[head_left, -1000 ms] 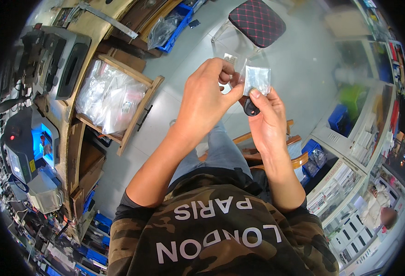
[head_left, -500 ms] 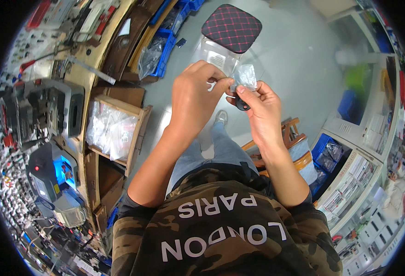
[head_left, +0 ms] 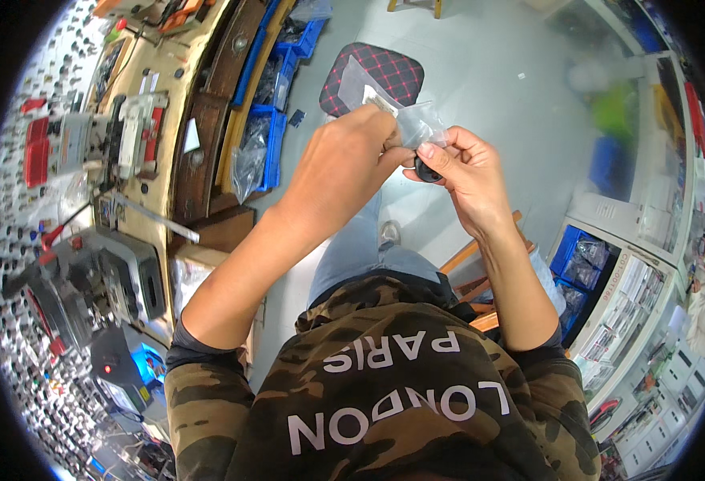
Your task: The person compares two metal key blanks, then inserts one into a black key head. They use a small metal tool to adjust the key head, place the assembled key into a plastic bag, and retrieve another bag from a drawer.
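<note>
My right hand (head_left: pixel 471 170) is closed, thumb and fingers pinching a small rounded black piece (head_left: pixel 427 170) that looks like a key fob. Close beside it, my left hand (head_left: pixel 348 152) is also closed, its thumb and fingertip meeting at the edge of the black piece. A clear plastic bag (head_left: pixel 420 123) spreads between and beyond both hands, and more of the film sticks out past my left knuckles. The left fingers hide part of the bag, and whatever else lies inside that grip cannot be seen.
Beyond my hands stands a stool with a black quilted seat (head_left: pixel 404 68) stitched in red. Blue bins (head_left: pixel 276 148) line the workbench (head_left: pixel 156 148) on the left, which carries key-cutting machines (head_left: pixel 124 276). A wooden chair (head_left: pixel 481 280) and a white cabinet (head_left: pixel 625 264) are on the right.
The view has shifted, so the bench and stool sit differently. Both hands remain together; the plastic bag is more spread out, and the left hand has turned over it.
</note>
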Action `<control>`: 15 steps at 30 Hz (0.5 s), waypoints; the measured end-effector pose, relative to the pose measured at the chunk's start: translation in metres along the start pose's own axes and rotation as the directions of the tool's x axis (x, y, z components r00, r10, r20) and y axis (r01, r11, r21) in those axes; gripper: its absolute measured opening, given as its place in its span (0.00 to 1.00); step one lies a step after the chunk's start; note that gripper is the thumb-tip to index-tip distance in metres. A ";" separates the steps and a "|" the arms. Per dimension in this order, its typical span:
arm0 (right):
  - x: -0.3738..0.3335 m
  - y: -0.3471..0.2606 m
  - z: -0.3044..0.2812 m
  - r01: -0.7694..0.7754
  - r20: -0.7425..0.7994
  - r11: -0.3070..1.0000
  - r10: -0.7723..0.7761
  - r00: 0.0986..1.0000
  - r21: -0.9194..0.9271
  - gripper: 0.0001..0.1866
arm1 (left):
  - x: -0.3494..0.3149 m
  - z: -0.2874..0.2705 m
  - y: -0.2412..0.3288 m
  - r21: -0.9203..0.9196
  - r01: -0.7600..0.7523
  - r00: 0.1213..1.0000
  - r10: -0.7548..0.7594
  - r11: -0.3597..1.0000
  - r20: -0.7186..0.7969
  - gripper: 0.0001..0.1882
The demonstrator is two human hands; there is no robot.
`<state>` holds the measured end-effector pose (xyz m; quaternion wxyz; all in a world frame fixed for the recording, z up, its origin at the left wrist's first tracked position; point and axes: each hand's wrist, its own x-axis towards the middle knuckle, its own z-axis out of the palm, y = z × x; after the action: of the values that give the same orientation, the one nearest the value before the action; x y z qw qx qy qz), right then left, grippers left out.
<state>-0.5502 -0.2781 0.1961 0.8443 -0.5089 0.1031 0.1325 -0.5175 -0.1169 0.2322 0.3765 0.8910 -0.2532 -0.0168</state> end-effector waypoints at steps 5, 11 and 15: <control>0.066 -0.043 0.006 0.059 0.008 0.988 -0.058 0.998 -0.145 0.06 | 0.077 -0.026 -0.028 -0.083 0.011 0.990 0.001 0.996 0.138 0.10; 0.119 -0.085 0.004 0.053 -0.022 0.992 -0.056 0.998 -0.115 0.05 | 0.153 -0.046 -0.042 -0.282 0.116 0.953 -0.026 0.952 0.302 0.08; 0.150 -0.104 -0.007 0.087 0.009 0.994 -0.087 0.996 -0.068 0.06 | 0.193 -0.048 -0.048 -0.423 0.266 0.924 -0.104 0.866 0.369 0.07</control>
<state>-0.3745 -0.3129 0.2332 0.8316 -0.5412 0.0738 0.1005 -0.3174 -0.1467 0.2651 0.5271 0.7787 -0.2140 -0.2645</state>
